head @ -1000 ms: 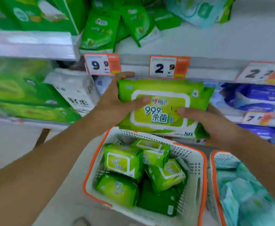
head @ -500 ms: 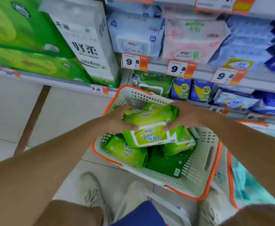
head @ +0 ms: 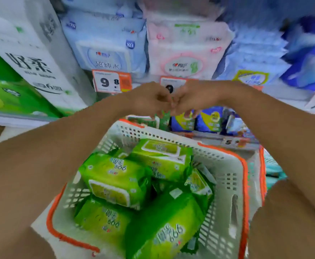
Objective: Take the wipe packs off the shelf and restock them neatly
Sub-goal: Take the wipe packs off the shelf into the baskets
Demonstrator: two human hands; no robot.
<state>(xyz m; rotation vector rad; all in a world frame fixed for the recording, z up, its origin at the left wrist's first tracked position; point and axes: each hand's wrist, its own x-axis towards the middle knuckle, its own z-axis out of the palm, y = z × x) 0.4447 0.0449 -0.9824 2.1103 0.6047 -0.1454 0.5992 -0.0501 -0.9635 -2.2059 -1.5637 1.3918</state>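
Premises: a retail shop, toiletries aisle. Tiered shelves [head: 199, 136] carry packaged goods stacked face-out: pale blue packs [head: 104, 42], pink packs [head: 186, 47], dark blue packs [head: 306, 58], and boxed tissue [head: 33, 58] at left. Printed price tags [head: 112, 82] with orange panels are clipped along the shelf edges. A white shopping basket [head: 225, 176] with orange rim holds green wipe packs [head: 115, 176] below the shelving.
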